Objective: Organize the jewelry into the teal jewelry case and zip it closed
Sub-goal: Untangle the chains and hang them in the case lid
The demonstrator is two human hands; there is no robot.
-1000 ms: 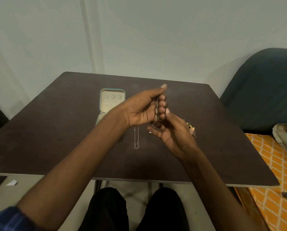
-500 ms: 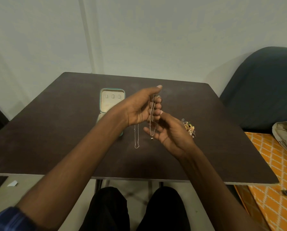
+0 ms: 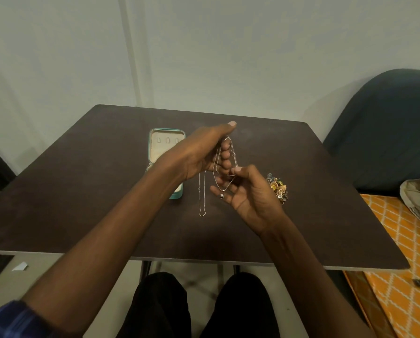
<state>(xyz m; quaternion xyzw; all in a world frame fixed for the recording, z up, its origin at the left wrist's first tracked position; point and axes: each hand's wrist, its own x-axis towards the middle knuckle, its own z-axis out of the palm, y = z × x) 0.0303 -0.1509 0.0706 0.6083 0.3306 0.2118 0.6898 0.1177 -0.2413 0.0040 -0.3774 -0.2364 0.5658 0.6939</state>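
The teal jewelry case [image 3: 166, 145] lies open on the dark table, its cream lid lining visible and its lower half hidden behind my left forearm. My left hand [image 3: 204, 152] is raised above the table and holds the top of a thin silver pendant necklace [image 3: 222, 191], which hangs in a loop over its curled fingers. My right hand [image 3: 246, 193] sits just below and pinches the chain between thumb and forefinger, other fingers spread. A second thin chain [image 3: 202, 198] lies straight on the table. A pile of gold jewelry [image 3: 278, 187] sits behind my right hand.
The table [image 3: 82, 191] has a near edge [image 3: 204, 261] above my knees. A dark blue chair [image 3: 387, 132] stands at the right, with an orange patterned cloth [image 3: 399, 264] below it. A white wall is behind the table.
My right hand has shifted lower and pinched the chain with thumb and forefinger. The necklace loop has opened wider, and the pendant now hangs in front of my right fingers.
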